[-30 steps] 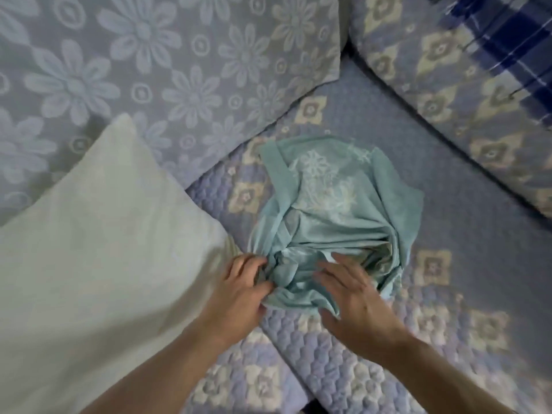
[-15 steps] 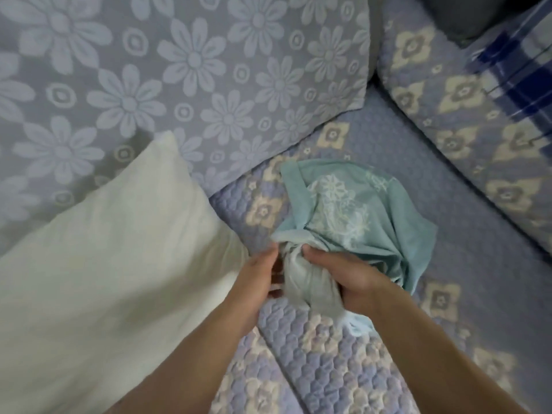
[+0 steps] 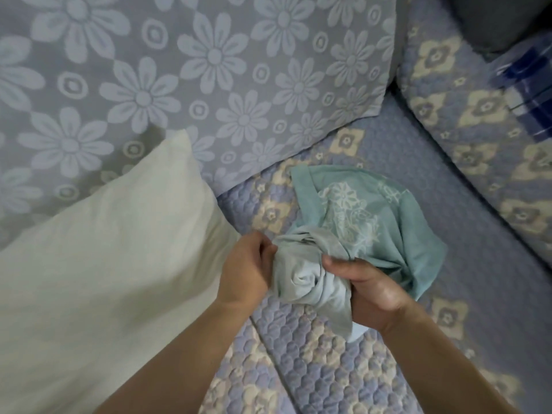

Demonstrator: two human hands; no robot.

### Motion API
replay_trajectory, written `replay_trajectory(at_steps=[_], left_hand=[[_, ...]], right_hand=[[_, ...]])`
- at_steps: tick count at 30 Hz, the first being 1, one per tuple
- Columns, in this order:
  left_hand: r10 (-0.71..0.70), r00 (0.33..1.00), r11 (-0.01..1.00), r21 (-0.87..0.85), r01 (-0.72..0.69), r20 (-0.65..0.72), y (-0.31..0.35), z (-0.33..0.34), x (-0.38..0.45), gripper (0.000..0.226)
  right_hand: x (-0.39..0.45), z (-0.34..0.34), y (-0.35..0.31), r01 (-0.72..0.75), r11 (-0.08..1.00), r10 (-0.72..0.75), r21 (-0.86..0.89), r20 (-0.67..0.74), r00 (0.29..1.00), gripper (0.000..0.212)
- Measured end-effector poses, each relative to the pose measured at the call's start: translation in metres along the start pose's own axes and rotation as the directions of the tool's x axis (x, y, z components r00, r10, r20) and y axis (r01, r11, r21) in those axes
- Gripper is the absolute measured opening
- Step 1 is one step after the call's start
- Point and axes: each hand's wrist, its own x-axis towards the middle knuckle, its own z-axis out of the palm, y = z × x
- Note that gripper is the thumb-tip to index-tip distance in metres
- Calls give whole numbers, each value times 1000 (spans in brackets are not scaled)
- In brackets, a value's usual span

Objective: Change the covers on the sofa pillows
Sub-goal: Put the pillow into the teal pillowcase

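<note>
A teal pillow cover (image 3: 370, 216) with a pale flower print lies crumpled on the quilted sofa seat (image 3: 313, 354). Its near end is bunched into a thick roll. My left hand (image 3: 246, 271) pinches the left side of that bunch. On the right side my right hand (image 3: 367, 289) grips the roll, thumb on top. A bare cream pillow (image 3: 104, 264) without a cover leans at the left, touching my left wrist.
A grey-blue back cushion with large daisy print (image 3: 209, 70) stands behind the pillow and cover. Another quilted cushion (image 3: 478, 130) runs along the right, with a blue checked cloth (image 3: 528, 85) on it at the far right.
Both hands went from flat on the cover to gripping it. They have gathered its near edge into a roll and lifted it slightly toward me.
</note>
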Motion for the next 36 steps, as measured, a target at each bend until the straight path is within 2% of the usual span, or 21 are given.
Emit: replay_trajectory(at_steps=[2, 4, 6, 7, 9, 11, 15, 17, 19, 20, 22, 23, 25, 26, 27, 28, 29, 31, 32, 34, 36], left_hand=[[-119, 992, 984, -138, 113, -35, 8, -1, -7, 20], [-262, 965, 897, -367, 247, 9, 22, -5, -20, 24], [-249, 963, 824, -501, 266, 103, 33, -10, -35, 33], [-202, 969, 825, -508, 246, 142, 35, -11, -41, 32], [-165, 968, 889, -397, 230, 192, 32, -10, -45, 23], [-175, 972, 938, -273, 213, 156, 26, -10, -39, 19], [-169, 982, 950, -251, 185, 86, 15, -17, -19, 19], [-108, 993, 977, -181, 116, 56, 16, -30, -17, 14], [106, 987, 994, 48, -100, -124, 23, -49, -18, 7], [236, 937, 959, 215, -182, -257, 25, -68, -15, 11], [344, 829, 892, 428, -142, -442, 22, -105, 0, 37], [300, 837, 876, 480, -51, -457, 19, -125, 13, 53], [9, 943, 864, 478, 161, -333, 7, -153, 39, 78], [-163, 964, 869, 433, 241, -211, 3, -157, 46, 80], [-250, 966, 876, 409, 254, -64, 0, -157, 45, 76], [-231, 968, 902, 394, 176, 97, -4, -151, 36, 68], [-134, 960, 925, 379, 32, 245, -7, -145, 20, 57], [111, 873, 913, 299, -279, 476, -4, -139, -24, 43], [165, 825, 905, 250, -345, 540, -2, -137, -44, 45], [195, 816, 911, 209, -356, 544, -5, -138, -67, 52], [180, 864, 917, 238, -321, 471, -7, -137, -75, 54]], right_hand=[[4, 1, 4, 16, 1000, -16, 11, 30, 999, 53], [8, 4, 5, 38, 999, -39, 35, 40, 998, 50], [10, 8, 6, 66, 996, -69, 67, 40, 997, 49], [12, 11, 6, 78, 992, -82, 96, 42, 996, 50], [17, 16, 7, 91, 983, -97, 160, 30, 995, 54], [18, 21, 6, 103, 977, -107, 185, 10, 994, 57], [24, 27, 2, 94, 981, -94, 169, -4, 996, 53], [26, 33, 0, 85, 985, -81, 153, -31, 996, 50], [27, 33, -1, 119, 985, -109, 126, -79, 991, 50], [29, 34, -3, 133, 984, -122, 120, -96, 988, 51], [26, 35, -6, 131, 982, -119, 139, -95, 988, 56], [25, 36, -7, 135, 982, -124, 133, -88, 988, 58], [23, 40, -9, 163, 984, -156, 74, -100, 983, 54], [22, 42, -9, 182, 983, -178, 35, -107, 978, 50], [20, 44, -9, 205, 979, -203, -3, -135, 970, 45], [18, 46, -9, 228, 973, -230, -33, -168, 959, 42], [15, 46, -9, 240, 969, -249, -64, -202, 947, 40], [8, 48, -7, 236, 961, -266, -146, -244, 933, 36], [2, 48, -6, 223, 953, -270, -205, -241, 932, 36], [-6, 54, -3, 193, 918, -271, -346, -194, 943, 35], [-12, 64, 5, 165, 856, -274, -491, -161, 948, 33]])
